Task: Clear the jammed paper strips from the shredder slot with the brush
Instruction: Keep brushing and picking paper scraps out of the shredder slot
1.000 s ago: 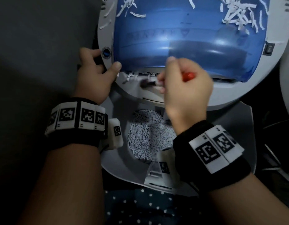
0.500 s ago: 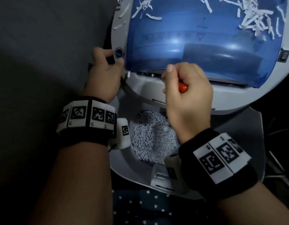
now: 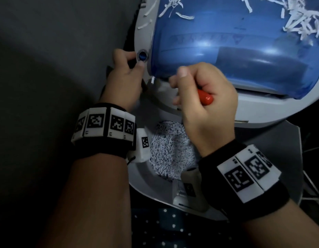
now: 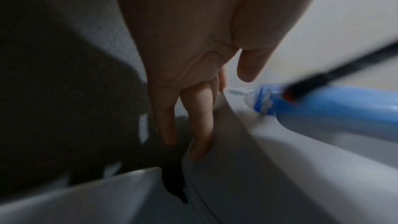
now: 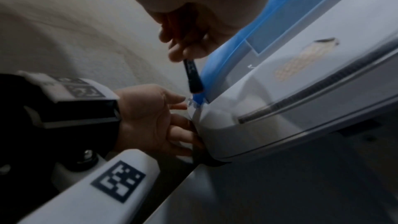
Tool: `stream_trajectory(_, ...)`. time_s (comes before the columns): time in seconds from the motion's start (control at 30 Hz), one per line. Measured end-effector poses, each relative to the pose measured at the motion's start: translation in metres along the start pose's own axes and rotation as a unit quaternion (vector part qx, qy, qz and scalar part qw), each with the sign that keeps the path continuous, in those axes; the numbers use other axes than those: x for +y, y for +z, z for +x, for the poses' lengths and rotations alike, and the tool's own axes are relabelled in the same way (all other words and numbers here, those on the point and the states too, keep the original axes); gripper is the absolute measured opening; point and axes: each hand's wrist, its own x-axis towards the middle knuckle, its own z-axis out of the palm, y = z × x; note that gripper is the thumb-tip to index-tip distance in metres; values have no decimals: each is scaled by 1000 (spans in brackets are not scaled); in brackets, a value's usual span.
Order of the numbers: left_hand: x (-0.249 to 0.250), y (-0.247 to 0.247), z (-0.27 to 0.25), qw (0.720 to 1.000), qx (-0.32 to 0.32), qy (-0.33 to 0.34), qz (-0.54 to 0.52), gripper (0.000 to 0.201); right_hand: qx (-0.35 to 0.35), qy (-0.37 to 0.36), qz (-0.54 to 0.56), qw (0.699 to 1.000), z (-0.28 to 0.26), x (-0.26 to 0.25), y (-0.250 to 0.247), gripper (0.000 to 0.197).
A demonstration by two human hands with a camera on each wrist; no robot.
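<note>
Right hand (image 3: pixel 207 102) fisted round red-handled brush (image 5: pixel 192 77), bristle end angled toward the shredder's (image 3: pixel 262 111) left slot corner, left hand (image 3: pixel 125 83) gripping the shredder's rim, dark floor alongside.

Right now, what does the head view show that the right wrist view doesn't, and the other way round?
Only the head view shows the brush's red handle end in the right hand, the loose paper strips on the blue cover, and the shredded pile below. Only the right wrist view shows the brush's dark ferrule meeting the cover's corner. Both show the left hand gripping the shredder's edge.
</note>
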Motion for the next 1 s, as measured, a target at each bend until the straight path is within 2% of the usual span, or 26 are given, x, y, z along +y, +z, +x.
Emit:
stream_trajectory(0.07, 2, 0, -1, 1000, 0, -3, -3, 31, -58, 1, 7, 998, 1, 3, 6, 25)
stream_trajectory(0.13, 1, 1, -2, 1000, 0, -10, -9, 28, -88, 23, -14, 996, -1, 9, 10, 24)
stream_trajectory(0.27, 1, 1, -1, 1000, 2, -8, -4, 20, -58, 33, -60, 996, -4, 20, 7, 33)
stream_trajectory(0.4, -1, 0, 1, 1000, -8, -6, -12, 22, -17, 45, -108, 993, 3, 29, -4, 40)
stream_trajectory(0.57, -3, 0, 0, 1000, -20, 14, -15, 39, 34, 40, -83, 995, 1, 24, -5, 42)
stream_trajectory(0.67, -2, -2, -5, 999, -45, 25, 7, 62, 31, 51, -67, 996, 1, 27, -5, 42)
stream_trajectory(0.77, 1, 1, -7, 998, -21, 37, 51, 80, 30, 50, -63, 996, 0, 28, -6, 42)
stream_trajectory(0.87, 4, 6, -8, 997, 8, 50, 67, 83, 33, 30, -66, 997, -4, 27, -4, 40)
stream_trajectory(1.0, 6, 8, -9, 995, 9, 60, 81, 79, 32, 25, -28, 999, -11, 25, -3, 39)
